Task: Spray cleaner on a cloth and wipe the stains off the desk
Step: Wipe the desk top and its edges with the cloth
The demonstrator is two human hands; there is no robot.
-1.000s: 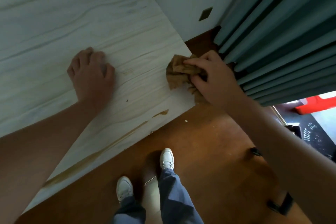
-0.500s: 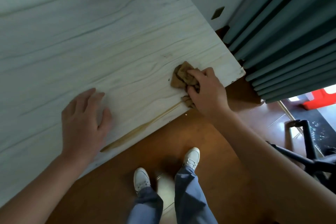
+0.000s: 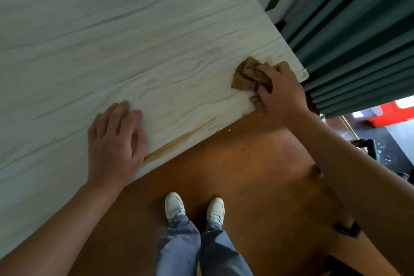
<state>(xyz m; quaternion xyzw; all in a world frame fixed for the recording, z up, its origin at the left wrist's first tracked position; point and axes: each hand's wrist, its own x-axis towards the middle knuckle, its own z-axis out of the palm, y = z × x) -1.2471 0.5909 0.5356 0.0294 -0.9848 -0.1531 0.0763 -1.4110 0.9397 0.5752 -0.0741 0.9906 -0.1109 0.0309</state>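
- Head view, looking down: a pale wood-grain desk (image 3: 112, 40) fills the upper left, its front edge running slantwise across the picture.
- The right hand (image 3: 280, 89) sits at the desk's right front corner, fingers curled round a crumpled brown cloth (image 3: 245, 74) and bunching it against the desktop.
- Most of the cloth lies on the desk on the far side of the knuckles; a small scrap of it pokes out under the hand at the very edge.
- The left hand (image 3: 112, 139) rests palm down on the desk near the front edge, fingers straight and close together, holding nothing.
- A long brownish stain (image 3: 179, 141) runs along the front edge, starting just beside the left hand and ending short of the cloth, so it lies between the two hands.
- A fainter grey smudge (image 3: 214, 50) marks the desktop farther back, near the cloth.
- Grey-green curtains (image 3: 358, 40) hang just beyond the desk's corner.
- Below, on an orange-brown floor (image 3: 257, 175), the person's white shoes (image 3: 174, 206) and blue trousers (image 3: 179, 246) show.
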